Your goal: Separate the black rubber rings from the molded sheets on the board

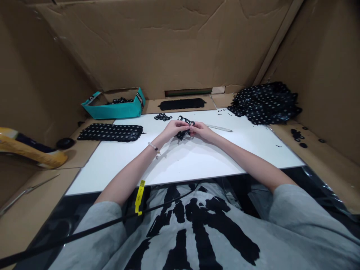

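Note:
Over the middle of the white board (180,161), a small black piece with round white spots (184,120) is pinched between my two hands. My left hand (174,128) closes on its left side, fingertips at the piece. From the right, my right hand (200,130) grips it with thumb and fingers pressed together. The fingertips of both hands nearly meet, and part of the piece hangs below them. Just behind my left hand lies a small cluster of black rings (163,117). A white pen-like tool (219,128) rests right of my right hand.
A teal box (112,111) holding black pieces stands back left, with a dotted black sheet (111,132) before it. A black strip (182,104) lies at the back. Dotted black sheets (264,103) pile up back right. Scissors (28,190) and a yellow object (30,148) are far left.

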### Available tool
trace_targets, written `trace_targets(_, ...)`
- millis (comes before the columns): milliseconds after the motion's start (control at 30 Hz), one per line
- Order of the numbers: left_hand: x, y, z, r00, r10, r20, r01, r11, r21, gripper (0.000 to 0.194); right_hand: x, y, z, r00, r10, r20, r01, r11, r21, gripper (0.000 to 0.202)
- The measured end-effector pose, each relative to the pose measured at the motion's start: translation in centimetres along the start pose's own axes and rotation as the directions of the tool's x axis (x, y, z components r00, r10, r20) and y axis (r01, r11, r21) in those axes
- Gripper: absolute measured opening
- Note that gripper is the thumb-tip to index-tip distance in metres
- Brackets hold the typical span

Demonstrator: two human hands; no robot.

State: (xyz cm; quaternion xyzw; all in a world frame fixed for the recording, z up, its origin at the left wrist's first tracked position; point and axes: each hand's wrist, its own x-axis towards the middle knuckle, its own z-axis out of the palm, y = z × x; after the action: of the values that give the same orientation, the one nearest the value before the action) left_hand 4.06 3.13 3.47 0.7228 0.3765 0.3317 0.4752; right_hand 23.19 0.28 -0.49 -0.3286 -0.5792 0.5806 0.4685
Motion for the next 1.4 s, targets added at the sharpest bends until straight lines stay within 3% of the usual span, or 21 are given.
trace_targets(300,0.2,-0.5,0.3,0.991,0.107,-0.077,-0.086,0.97,0.228,0.03,0.5,0.8,-0.2,1.0,0.013,-0.019,-0.013,1.0,-0.009,0.047)
trace_targets(667,0.7,-1.9,0.2,0.972,-0.078,-0.221,0.069,0.996,-0.049,0.036,0.9,0.4,-0.1,0.995,0.086,-0.051,-0.088,0.995,-0.039,0.027)
trace_targets(767,0.9,-1.9,-0.2,0.962,-0.109,-0.252,0.097,0.994,-0.059,0.033,0.8,0.4,0.0,0.994,0.087,-0.059,-0.089,0.995,-0.043,0.027)
trace_targets(933,0.8,-1.4,-0.3,0.985,0.087,-0.152,-0.068,0.99,0.124,0.024,0.6,0.4,0.2,0.988,0.108,-0.107,-0.108,0.994,0.01,0.027)
trace_targets(1100,0.1,-0.8,0.4,0.989,0.143,-0.028,-0.128,0.944,0.303,0.023,0.5,0.3,0.3,0.971,0.126,-0.205,-0.133,0.991,-0.023,0.03)
trace_targets(1233,-0.3,-0.7,0.7,0.98,0.194,-0.051,-0.166,0.927,0.337,0.026,0.4,0.3,0.4,0.963,0.096,-0.251,-0.126,0.986,-0.106,0.041)
trace_targets(1400,-0.4,-0.6,1.2,0.98,0.171,-0.099,-0.141,0.957,0.253,0.039,0.4,0.6,0.2,0.969,0.045,-0.244,-0.091,0.98,-0.178,0.039)
